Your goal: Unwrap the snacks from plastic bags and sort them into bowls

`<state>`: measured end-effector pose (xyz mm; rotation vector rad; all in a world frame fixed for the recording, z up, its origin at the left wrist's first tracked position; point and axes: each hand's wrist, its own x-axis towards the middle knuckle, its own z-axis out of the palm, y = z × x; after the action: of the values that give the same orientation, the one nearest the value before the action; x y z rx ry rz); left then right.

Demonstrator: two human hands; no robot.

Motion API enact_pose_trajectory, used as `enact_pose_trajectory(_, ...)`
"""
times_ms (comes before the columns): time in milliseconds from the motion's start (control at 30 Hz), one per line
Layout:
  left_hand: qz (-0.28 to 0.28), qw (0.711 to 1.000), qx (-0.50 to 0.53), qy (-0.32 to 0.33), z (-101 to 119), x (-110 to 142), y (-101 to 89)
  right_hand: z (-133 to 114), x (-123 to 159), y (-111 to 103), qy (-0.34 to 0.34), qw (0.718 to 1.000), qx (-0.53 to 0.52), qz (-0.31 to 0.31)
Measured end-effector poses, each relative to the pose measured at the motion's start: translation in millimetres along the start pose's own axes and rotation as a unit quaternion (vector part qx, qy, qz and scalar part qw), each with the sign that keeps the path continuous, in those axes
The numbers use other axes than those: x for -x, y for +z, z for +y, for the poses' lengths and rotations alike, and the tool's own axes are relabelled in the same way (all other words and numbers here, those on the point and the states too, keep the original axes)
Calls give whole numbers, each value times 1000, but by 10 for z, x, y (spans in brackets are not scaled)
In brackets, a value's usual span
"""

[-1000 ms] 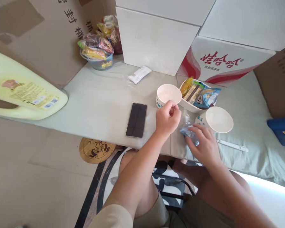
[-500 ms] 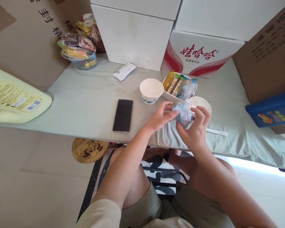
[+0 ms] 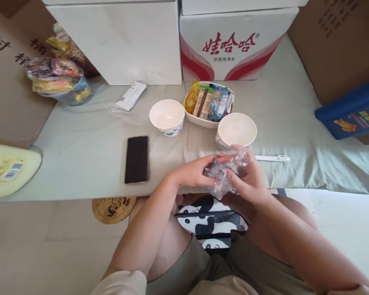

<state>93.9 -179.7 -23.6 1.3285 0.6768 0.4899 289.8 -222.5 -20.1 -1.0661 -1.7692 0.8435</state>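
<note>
A crinkled clear plastic bag (image 3: 220, 176) is held between both hands just over the front edge of the cloth-covered surface; what it contains is too blurred to name. My left hand (image 3: 197, 171) grips its left side, fingers curled around it. On the other side my right hand (image 3: 251, 178) is closed on it, thumb pressing the front. Just beyond the hands stands a white paper bowl (image 3: 237, 130), and farther left a second paper bowl (image 3: 167, 116) with a blue pattern. Behind them, a white oval container (image 3: 203, 121) carries several packaged snacks (image 3: 219, 102).
A phone (image 3: 137, 159) lies left of the bowls, with a white packet (image 3: 131, 96) behind it. A white plastic strip (image 3: 272, 158) lies to the right. White cartons (image 3: 233, 49), a basin of snacks (image 3: 66, 92), a yellow jug (image 3: 12, 168) and a blue box (image 3: 350, 110) stand around.
Both hands have drawn the plastic bag down and nearer to my body, away from the bowls. My view has shifted to the right.
</note>
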Motion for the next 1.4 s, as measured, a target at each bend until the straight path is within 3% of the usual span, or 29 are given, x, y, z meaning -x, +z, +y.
enact_pose_trajectory(200, 101, 992, 69, -7, -36, -170, 78, -40, 23, -28, -82, 980, 173, -49)
enact_pose_trajectory(367, 184, 966, 183, 8, -59, -189, 93, 31, 35, -14, -90, 958, 270, -32)
enact_pose_trajectory(500, 189, 947, 260, -5, -50, -121, 55, -32, 94, 20, -135, 944, 292, -74)
enact_pose_trajectory(600, 238, 945, 227, 5, -31, -88, -16, -52, 113, -81, -180, 946, 253, -91)
enact_pose_trajectory(700, 301, 933, 195, 23, -15, -99, -114, 67, 100, -313, -63, 950, 307, -10)
enact_pose_trajectory(767, 325, 926, 188, 32, -7, -117, -168, 200, 93, -472, 38, 918, 394, 18)
enact_pose_trajectory(867, 338, 922, 187, 39, 6, -140, -192, 359, 106, -589, 128, 864, 488, -20)
enact_pose_trajectory(967, 330, 926, 179, 32, 22, -152, -158, 358, 125, -526, 156, 838, 519, -68)
enact_pose_trajectory(1033, 325, 930, 169, 25, 29, -157, -133, 273, 129, -434, 141, 846, 505, -98)
enact_pose_trajectory(1133, 332, 930, 154, 22, 27, -155, -123, 121, 120, -317, 88, 886, 438, -123)
enact_pose_trajectory(1267, 335, 931, 142, 24, 4, -134, -148, 34, 92, -260, 31, 928, 365, -75)
enact_pose_trajectory(1400, 329, 937, 114, 28, -38, -115, -170, 17, 81, -232, 13, 972, 223, -72)
